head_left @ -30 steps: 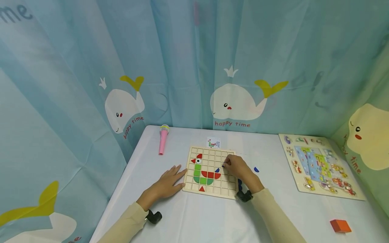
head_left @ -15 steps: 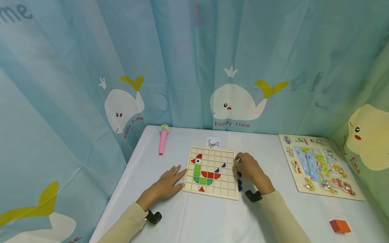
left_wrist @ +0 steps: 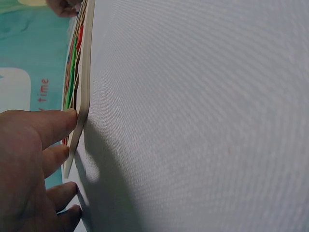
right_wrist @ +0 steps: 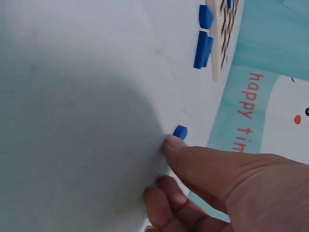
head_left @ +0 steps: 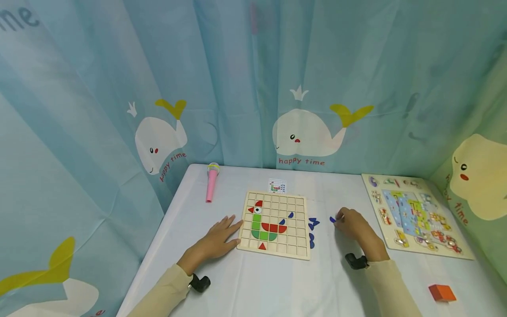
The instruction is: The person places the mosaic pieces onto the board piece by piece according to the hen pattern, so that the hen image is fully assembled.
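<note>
A wooden grid board (head_left: 293, 246) lies on the table, bearing a bird pattern of red, green and blue pieces and a white eye piece. My left hand (head_left: 215, 240) lies spread beside its left edge; in the left wrist view the thumb (left_wrist: 63, 123) and a finger touch the rim. To the right of the board, my right hand (head_left: 356, 229) pinches a small blue half-round piece (head_left: 332, 219) at the tabletop. The thumb meets this piece (right_wrist: 180, 131) in the right wrist view; the index fingertip is hidden there.
Several loose blue pieces (head_left: 311, 240) lie along the board's right edge. Behind the board is a small pattern card (head_left: 277, 186). A pink toy microphone (head_left: 211, 185) lies at back left, a picture puzzle board (head_left: 400, 246) at right, an orange block (head_left: 442, 293) at front right.
My right hand has left a blue half-round piece on the grid and moved right to another blue piece on the table. My left hand has stayed in place.
</note>
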{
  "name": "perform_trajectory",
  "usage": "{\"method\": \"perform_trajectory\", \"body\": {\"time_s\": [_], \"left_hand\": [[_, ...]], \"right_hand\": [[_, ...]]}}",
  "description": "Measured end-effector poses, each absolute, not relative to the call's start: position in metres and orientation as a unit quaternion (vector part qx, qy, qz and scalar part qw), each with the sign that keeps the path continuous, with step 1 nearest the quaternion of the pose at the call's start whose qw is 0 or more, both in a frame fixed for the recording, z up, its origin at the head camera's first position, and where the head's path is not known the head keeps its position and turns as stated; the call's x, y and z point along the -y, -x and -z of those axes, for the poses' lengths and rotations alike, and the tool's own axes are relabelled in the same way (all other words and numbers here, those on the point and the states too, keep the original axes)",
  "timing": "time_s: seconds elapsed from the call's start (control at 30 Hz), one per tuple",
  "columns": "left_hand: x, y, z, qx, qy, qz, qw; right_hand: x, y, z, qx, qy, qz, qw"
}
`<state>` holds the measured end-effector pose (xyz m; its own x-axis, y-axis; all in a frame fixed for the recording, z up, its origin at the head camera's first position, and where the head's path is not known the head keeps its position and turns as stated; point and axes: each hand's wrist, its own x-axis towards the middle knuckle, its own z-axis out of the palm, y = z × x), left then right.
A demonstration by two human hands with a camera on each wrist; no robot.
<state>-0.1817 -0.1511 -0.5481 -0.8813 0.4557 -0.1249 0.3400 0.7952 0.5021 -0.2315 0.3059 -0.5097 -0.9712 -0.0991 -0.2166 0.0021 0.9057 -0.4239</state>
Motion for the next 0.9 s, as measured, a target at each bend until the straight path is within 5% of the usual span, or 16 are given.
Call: {"method": "perform_trajectory", "body": {"time_s": [0.43, 0.9], "left_hand": [[0.15, 0.183, 0.549, -0.942, -0.206, -0.236, 0.121], [0.15, 0.182, 0.549, -0.942, -0.208, -0.233, 0.121]], "right_hand": [[-0.299, 0.234, 0.526, -0.965, 0.07, 0.248, 0.056], [-0.279, 0.232, 0.529, -0.963, -0.055, 0.252, 0.074]]}}
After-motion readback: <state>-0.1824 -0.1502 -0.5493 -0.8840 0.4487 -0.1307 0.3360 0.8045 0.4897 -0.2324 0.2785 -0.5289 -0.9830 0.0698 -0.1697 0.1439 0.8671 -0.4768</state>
